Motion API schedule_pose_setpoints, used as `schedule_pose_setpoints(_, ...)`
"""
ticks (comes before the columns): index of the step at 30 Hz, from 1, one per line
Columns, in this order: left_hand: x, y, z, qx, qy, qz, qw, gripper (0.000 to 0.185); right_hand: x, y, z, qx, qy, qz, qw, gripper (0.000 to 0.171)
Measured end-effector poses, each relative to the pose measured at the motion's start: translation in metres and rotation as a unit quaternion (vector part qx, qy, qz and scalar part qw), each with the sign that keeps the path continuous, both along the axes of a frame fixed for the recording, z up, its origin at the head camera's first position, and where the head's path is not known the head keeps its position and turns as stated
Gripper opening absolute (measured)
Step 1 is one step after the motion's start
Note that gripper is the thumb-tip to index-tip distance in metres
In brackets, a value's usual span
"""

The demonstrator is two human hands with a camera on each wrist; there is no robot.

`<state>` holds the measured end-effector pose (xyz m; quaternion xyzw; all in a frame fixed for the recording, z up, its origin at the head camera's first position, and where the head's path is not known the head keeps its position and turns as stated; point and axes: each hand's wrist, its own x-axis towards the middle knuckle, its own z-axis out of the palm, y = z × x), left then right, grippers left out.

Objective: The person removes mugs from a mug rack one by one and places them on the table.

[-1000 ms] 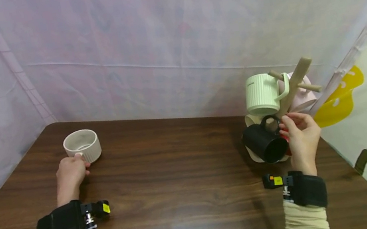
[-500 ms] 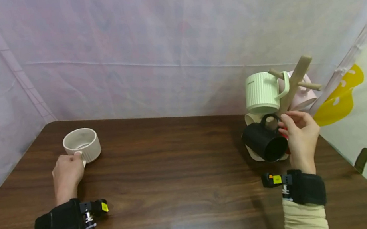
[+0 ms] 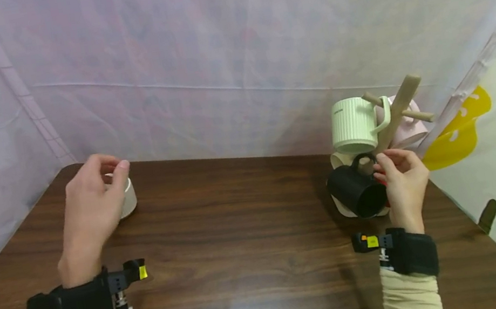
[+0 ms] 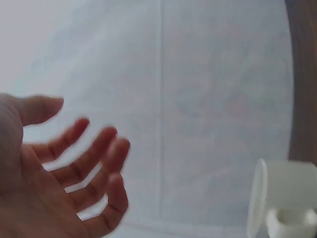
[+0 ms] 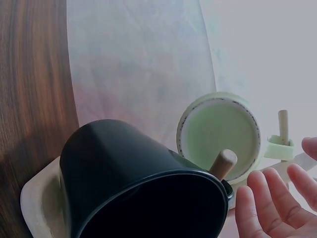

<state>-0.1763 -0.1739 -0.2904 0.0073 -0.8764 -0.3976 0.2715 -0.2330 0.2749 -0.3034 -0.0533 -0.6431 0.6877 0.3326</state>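
Observation:
My left hand (image 3: 92, 208) hovers over a small white ribbed cup (image 3: 129, 200) standing upright at the table's far left, hiding most of it. In the left wrist view the hand's fingers are loosely bent with nothing between them, and the cup (image 4: 290, 183) with its handle sits apart at lower right. On the right, a black mug (image 3: 350, 185) hangs tilted on a lower peg (image 5: 225, 162) of a wooden mug tree (image 3: 408, 90), mouth toward me. My right hand (image 3: 405, 185) has its fingertips right beside that mug's handle, fingers relaxed and holding nothing.
A pale green mug (image 3: 350, 126) and a pink mug (image 3: 410, 131) hang higher on the tree. Something red shows behind the black mug. A pale curtain (image 3: 210, 46) closes off the table's back; a yellow shape (image 3: 454, 139) is at the right wall.
My left hand has let go of the white cup's handle and risen above it, its fingers loosened. My right hand has barely moved beside the black mug.

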Motion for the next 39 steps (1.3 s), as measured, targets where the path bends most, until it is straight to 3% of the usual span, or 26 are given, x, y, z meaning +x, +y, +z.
schedule_pose_setpoints(2,0.001,0.009,0.003,-0.036,0.051,-0.029,0.9977,0.030,-0.001,0.000,0.000,-0.001,-0.001,0.001,1.000,0.012)
schedule_pose_setpoints(5,0.001,0.021,0.006,-0.094,0.123,-0.078,0.9848,0.015,-0.001,0.000,-0.001,0.001,0.000,0.001,1.000,0.012)
schedule_pose_setpoints(7,0.002,0.027,0.008,-0.131,0.133,-0.119,0.9752,0.007,-0.001,-0.001,-0.001,0.003,0.000,0.001,1.000,0.011)
schedule_pose_setpoints(9,0.002,0.033,0.011,-0.161,0.110,-0.159,0.9678,0.005,-0.001,-0.001,-0.001,0.005,-0.001,0.000,1.000,0.010)
schedule_pose_setpoints(11,0.003,0.037,0.013,-0.183,0.061,-0.194,0.9619,0.005,-0.001,-0.001,-0.001,0.007,0.000,0.000,1.000,0.009)
schedule_pose_setpoints(14,0.003,0.042,0.015,-0.212,0.003,-0.222,0.9517,0.005,-0.001,-0.002,-0.001,0.008,0.002,0.000,1.000,0.009)
schedule_pose_setpoints(17,0.003,0.044,0.015,-0.226,-0.024,-0.228,0.9469,0.006,-0.002,-0.003,-0.001,0.010,0.002,-0.001,1.000,0.008)
schedule_pose_setpoints(25,0.006,0.045,0.015,-0.230,-0.028,-0.221,0.9472,0.005,-0.002,-0.003,-0.001,0.018,-0.004,-0.003,1.000,0.008)
schedule_pose_setpoints(32,0.008,0.058,0.015,-0.239,-0.012,-0.238,0.9412,0.009,-0.002,-0.002,-0.001,0.024,-0.005,-0.002,1.000,0.008)
schedule_pose_setpoints(39,0.014,0.076,0.018,-0.287,0.046,-0.250,0.9237,0.013,0.001,-0.002,0.001,0.019,0.010,0.000,1.000,0.010)
